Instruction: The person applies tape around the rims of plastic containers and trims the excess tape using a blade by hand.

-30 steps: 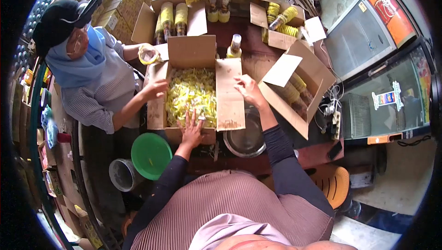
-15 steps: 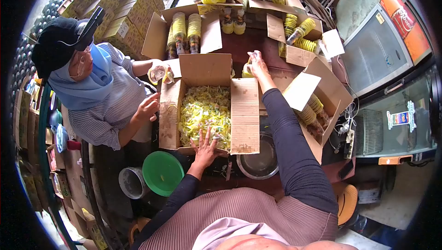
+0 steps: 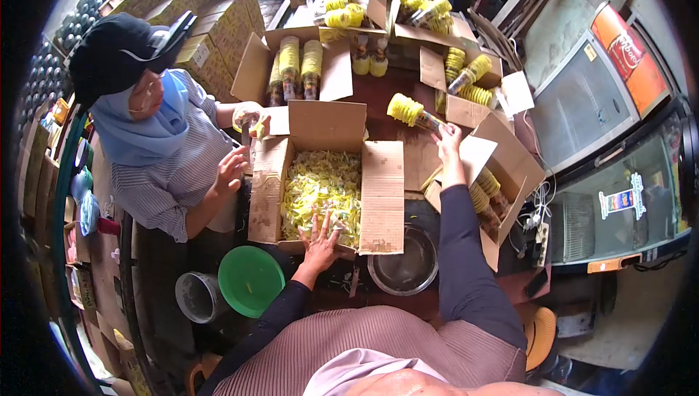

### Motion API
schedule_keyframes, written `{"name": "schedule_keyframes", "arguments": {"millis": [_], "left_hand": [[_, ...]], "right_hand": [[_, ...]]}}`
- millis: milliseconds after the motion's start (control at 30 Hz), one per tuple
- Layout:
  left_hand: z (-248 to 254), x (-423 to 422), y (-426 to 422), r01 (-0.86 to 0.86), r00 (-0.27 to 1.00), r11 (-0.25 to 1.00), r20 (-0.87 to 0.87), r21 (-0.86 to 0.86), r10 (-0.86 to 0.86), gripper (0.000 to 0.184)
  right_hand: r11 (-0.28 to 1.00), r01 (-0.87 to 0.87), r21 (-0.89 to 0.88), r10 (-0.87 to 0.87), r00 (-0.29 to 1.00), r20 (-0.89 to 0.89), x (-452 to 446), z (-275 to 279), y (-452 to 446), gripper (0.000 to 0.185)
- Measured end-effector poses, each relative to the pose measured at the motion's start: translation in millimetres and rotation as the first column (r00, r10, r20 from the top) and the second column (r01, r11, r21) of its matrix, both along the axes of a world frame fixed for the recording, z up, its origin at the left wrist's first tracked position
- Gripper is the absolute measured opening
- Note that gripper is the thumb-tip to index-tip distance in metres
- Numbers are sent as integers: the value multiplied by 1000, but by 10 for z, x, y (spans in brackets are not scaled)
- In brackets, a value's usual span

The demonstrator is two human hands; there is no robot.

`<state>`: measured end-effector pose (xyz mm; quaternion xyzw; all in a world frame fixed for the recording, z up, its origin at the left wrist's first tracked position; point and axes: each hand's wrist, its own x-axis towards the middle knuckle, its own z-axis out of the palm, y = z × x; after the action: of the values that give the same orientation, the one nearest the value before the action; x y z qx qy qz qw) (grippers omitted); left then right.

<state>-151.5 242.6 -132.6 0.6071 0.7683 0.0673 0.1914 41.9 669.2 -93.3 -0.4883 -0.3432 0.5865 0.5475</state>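
My left hand (image 3: 318, 245) lies with its fingers spread at the near edge of an open cardboard box (image 3: 327, 120). Its fingertips rest on small yellow-and-white wrapped packets (image 3: 320, 188) filling that box. To the right, my right hand (image 3: 450, 139) grips the dark end of a long stack of yellow cups (image 3: 405, 110). The stack is held tilted above the table, its yellow end pointing up and left. Just below and right of this hand stands another open carton (image 3: 526, 159) containing similar cup stacks (image 3: 486, 190).
A co-worker (image 3: 164, 155) at the left holds a clear cup (image 3: 250, 117). Cartons of cup stacks (image 3: 290, 64) line the far side. Near me are a green basin (image 3: 251, 281), a grey bucket (image 3: 198, 298) and a metal bowl (image 3: 403, 261). Cables (image 3: 540, 206) lie at the right.
My right hand has moved right and toward me, and the cup stack it holds now shows clearly. My left hand stays on the packets. The whole view has shifted slightly.
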Motion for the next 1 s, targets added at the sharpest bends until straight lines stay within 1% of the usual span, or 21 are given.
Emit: {"name": "schedule_keyframes", "arguments": {"millis": [100, 133, 167, 200, 267, 300, 333, 367, 400, 467, 533, 600, 633, 667, 733, 767, 800, 867, 900, 933, 1000], "left_hand": [[61, -16, -1, 7, 1000, 1000, -5, -15, -7, 69], [86, -6, -22, 18, 1000, 999, 2, -39, -17, 68], [26, 2, -45, 13, 999, 1000, -40, -25, -14, 69], [72, 13, -59, 26, 998, 1000, -65, -12, -27, 69], [38, 6, -105, 64, 992, 998, -112, 2, -63, 70], [-6, 0, -130, 61, 995, 998, -80, 12, -60, 76], [-24, -15, -142, 67, 992, 997, -101, -39, -71, 81], [-45, -44, -154, 62, 998, 996, -27, -57, -63, 82], [-3, -75, -148, 60, 997, 995, 50, -81, -56, 83], [115, -125, -87, 1, 992, 994, 129, -111, 14, 81], [197, -287, 79, -20, 997, 983, 67, -183, 33, 75], [83, -514, 226, -43, 997, 991, 60, -127, 51, 68], [50, -640, 298, -139, 940, 983, 295, -120, 169, 65], [5, -718, 339, -237, 815, 961, 510, -139, 275, 63], [481, -660, 315, -179, 911, 973, 348, -148, 221, 64], [552, -618, 318, -169, 962, 978, 197, -126, 192, 65], [551, -597, 318, -150, 987, 983, 38, -104, 155, 66], [513, -621, 301, -151, 988, 989, 44, -10, 151, 65], [576, -646, 289, -129, 983, 989, 123, -78, 138, 66], [533, -646, 279, -130, 983, 988, 122, -82, 140, 66], [446, -608, 253, -124, 992, 991, 7, -43, 124, 66]], "right_hand": [[998, -27, 59, 29, 999, -35, 151, 75, -176, 36], [996, -45, 74, 53, 992, -118, 198, 121, -271, 33], [994, -60, 87, 77, 977, -199, 260, 158, -388, 30], [994, -63, 88, 80, 977, -196, 314, 212, -549, 30], [987, -140, 83, 160, 927, -339, 382, 363, -943, 25], [980, -174, 96, 197, 918, -345, 406, 470, -1195, 25], [972, -207, 108, 233, 907, -351, 430, 510, -1428, 26], [967, -236, 96, 255, 905, -341, 475, 483, -1614, 29], [959, -277, 59, 280, 898, -340, 499, 589, -1877, 30], [938, -345, 39, 339, 883, -326, 603, 549, -2306, 32], [919, -394, 6, 372, 861, -346, 680, 543, -2779, 35], [879, -471, -74, 428, 848, -314, 806, 430, -3147, 37], [865, -494, -85, 443, 834, -330, 831, 381, -3335, 38], [850, -513, -121, 454, 829, -327, 887, 322, -3500, 36], [817, -539, -205, 461, 824, -331, 982, 169, -3792, 33], [809, -551, -206, 474, 818, -327, 1046, 16, -3913, 32], [803, -550, -229, 469, 821, -326, 1101, -17, -4060, 32], [786, -554, -273, 466, 822, -326, 1114, -44, -4266, 33], [786, -545, -293, 466, 833, -300, 1124, -66, -4359, 31], [784, -546, -295, 465, 832, -303, 1115, -86, -4427, 31], [799, -523, -297, 484, 852, -198, 1070, -97, -4540, 31]]}}
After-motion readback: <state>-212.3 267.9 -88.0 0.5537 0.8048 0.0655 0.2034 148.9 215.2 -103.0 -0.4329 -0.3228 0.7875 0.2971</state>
